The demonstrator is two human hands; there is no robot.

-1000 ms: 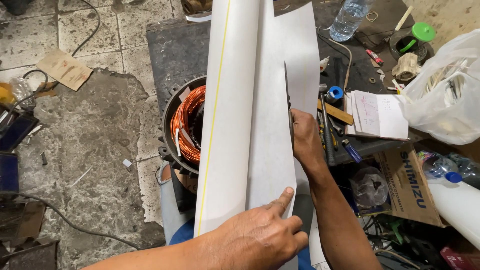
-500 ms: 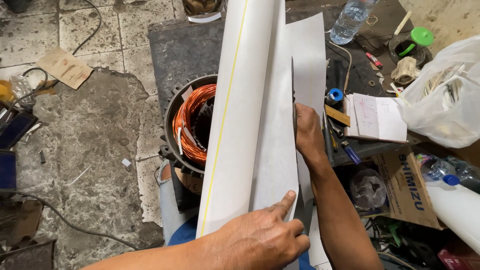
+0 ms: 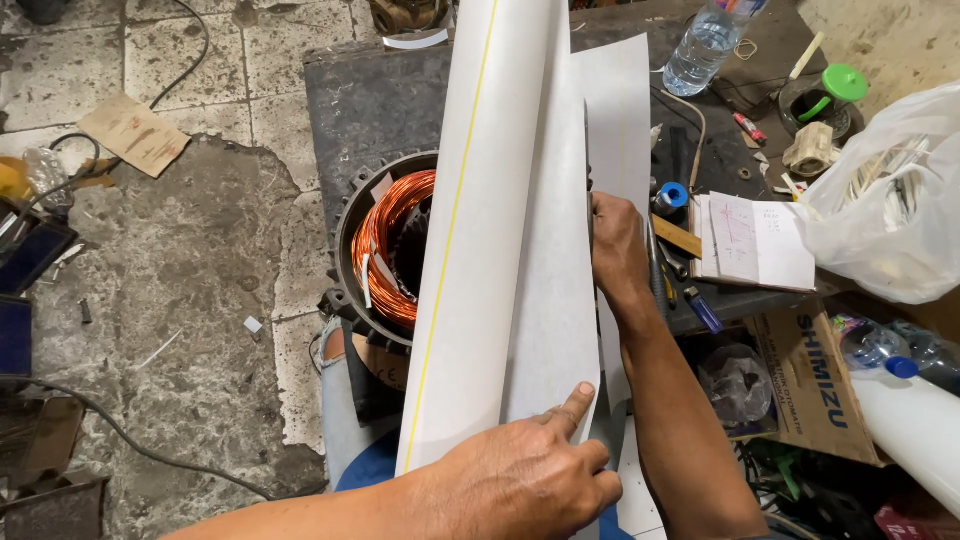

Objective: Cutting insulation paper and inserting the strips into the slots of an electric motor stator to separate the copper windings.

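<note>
Pressing down with an outstretched forefinger, the left hand (image 3: 525,480) pins the near corner of a long white insulation-paper sheet (image 3: 500,230); its other fingers are curled loosely and its grip closes on nothing, so it acts only as a weight that stops the sheet from sliding. In this single head view, the sheet runs lengthwise away from the person across the dark worktop (image 3: 385,100), folded along its length so that a rounded fold with a thin yellow line faces left and a flatter layer lies to the right. The right hand (image 3: 618,245) sits at the sheet's right edge, about halfway up, fingers folded over that edge; whether they pinch the paper or only press on it cannot be told, since the fingertips are hidden. Placed so, the two hands seem to hold the layers aligned along one straight edge. Under the fold, to the left, lies a motor stator (image 3: 385,255) with copper windings, partly covered by the paper. To the right of the hand sit a blue-capped small item (image 3: 674,194), an open notebook (image 3: 760,240), a plastic water bottle (image 3: 705,40), a white plastic bag (image 3: 890,220) and a cardboard box (image 3: 815,380) lower down. A stained tiled floor (image 3: 190,250) fills the left side.
</note>
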